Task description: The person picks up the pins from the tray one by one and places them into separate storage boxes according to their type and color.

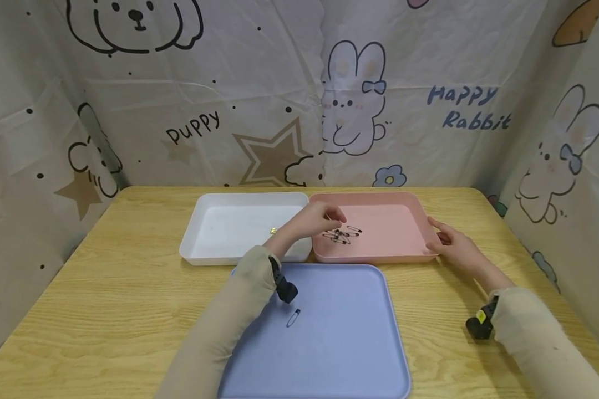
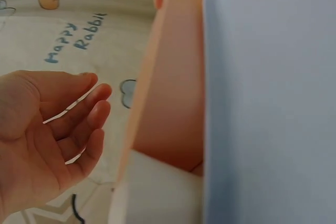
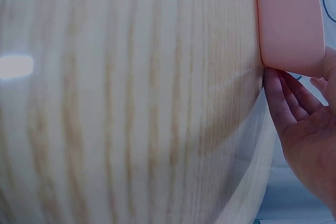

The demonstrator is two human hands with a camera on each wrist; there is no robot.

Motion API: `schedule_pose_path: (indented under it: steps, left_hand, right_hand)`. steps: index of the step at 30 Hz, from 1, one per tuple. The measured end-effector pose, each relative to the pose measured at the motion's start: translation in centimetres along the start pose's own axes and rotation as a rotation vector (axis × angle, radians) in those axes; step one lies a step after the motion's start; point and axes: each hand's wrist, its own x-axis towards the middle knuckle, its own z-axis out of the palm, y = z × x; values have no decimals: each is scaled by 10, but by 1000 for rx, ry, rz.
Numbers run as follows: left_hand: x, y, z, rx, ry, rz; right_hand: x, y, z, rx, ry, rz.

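My left hand (image 1: 315,219) hovers over the left part of the pink tray (image 1: 386,224), above a small pile of black-headed safety pins (image 1: 340,238). Its fingers (image 2: 79,121) bend loosely with nothing between them. My right hand (image 1: 456,249) holds the pink tray's right end. In the right wrist view, the thumb is at the rim and the fingertips (image 3: 274,80) touch the tray's lower corner. A single safety pin (image 1: 297,313) lies on the blue tray (image 1: 339,338) in front. Small gold-coloured pieces (image 1: 273,230) lie in the white tray (image 1: 219,227), partly behind my left forearm.
The white and pink trays stand side by side on a wooden table (image 1: 105,288), behind the blue tray. My left forearm crosses the blue tray's left side. A printed cloth (image 1: 279,83) hangs behind the table and along its sides.
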Motion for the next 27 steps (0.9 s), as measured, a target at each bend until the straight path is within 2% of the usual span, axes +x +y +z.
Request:
schedule_pose_path:
  steps: [7,11,18,22,27]
  left_hand:
    - [-13,7,-6,-21,-32,11]
    - [-23,9,-8,12,-56,6]
    - [-44,12,-12,82,-58,4]
    - [-55,12,-12,74,-76,-31]
    - [-62,13,-10,51,-84,-17]
  right_hand:
    - [0,0,0,-2,6,3]
    - [1,1,0,11,4,9]
    - [2,2,0,7,9,8]
    - [2,3,0,4,7,10]
    - [1,4,1,-12,16,-20]
